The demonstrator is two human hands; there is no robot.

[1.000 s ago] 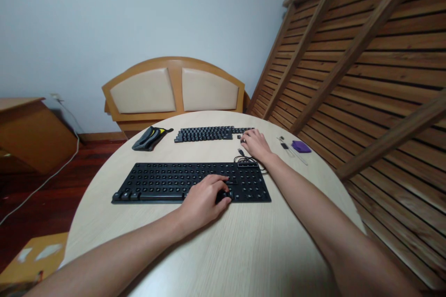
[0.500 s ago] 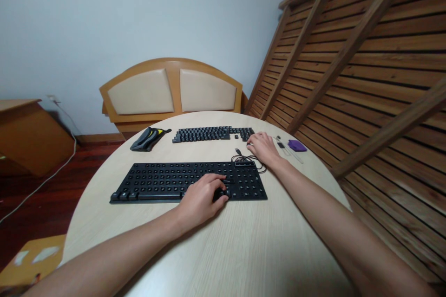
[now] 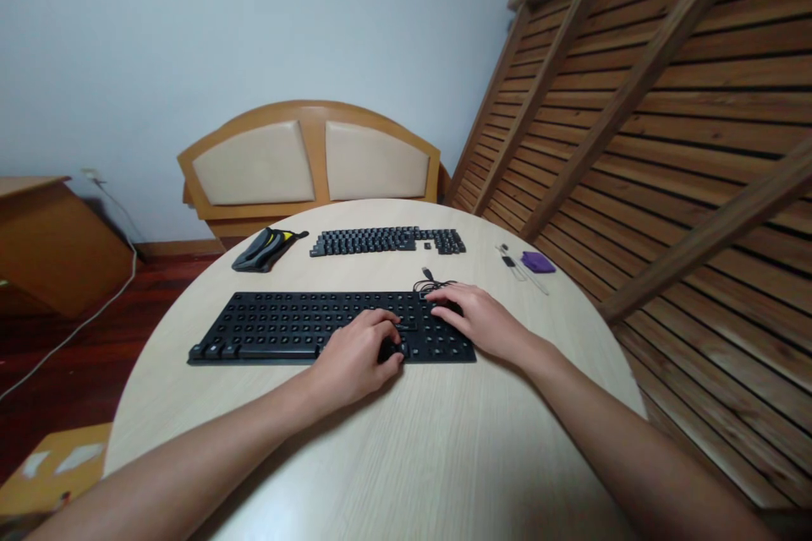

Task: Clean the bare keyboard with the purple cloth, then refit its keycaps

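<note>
A black keyboard (image 3: 279, 325) lies on the round table, most of its key positions without caps; a few caps and the space bar sit along its front row. My left hand (image 3: 361, 351) rests on the keyboard's front edge right of the middle, fingers curved and apart, with no loose thing visible in it. Over the number-pad side is my right hand (image 3: 475, 317), its fingertips close together near the keyboard's top right; whatever they pinch is hidden. Behind the keyboard, loose black keycaps (image 3: 368, 240) stand in rows, with a single keycap (image 3: 427, 246) apart from the others.
A coiled cable (image 3: 431, 281) with a plug lies behind the keyboard. At the table's (image 3: 406, 456) back left is a grey, black and yellow item (image 3: 263, 249). A purple cloth-like item (image 3: 538, 262) and small tools (image 3: 511, 263) lie at right. Wooden slats (image 3: 634, 186) lean beyond.
My right hand has moved from the loose keycaps back toward me, onto the right part of the keyboard. My left hand stays on the keyboard. The view has shifted slightly.
</note>
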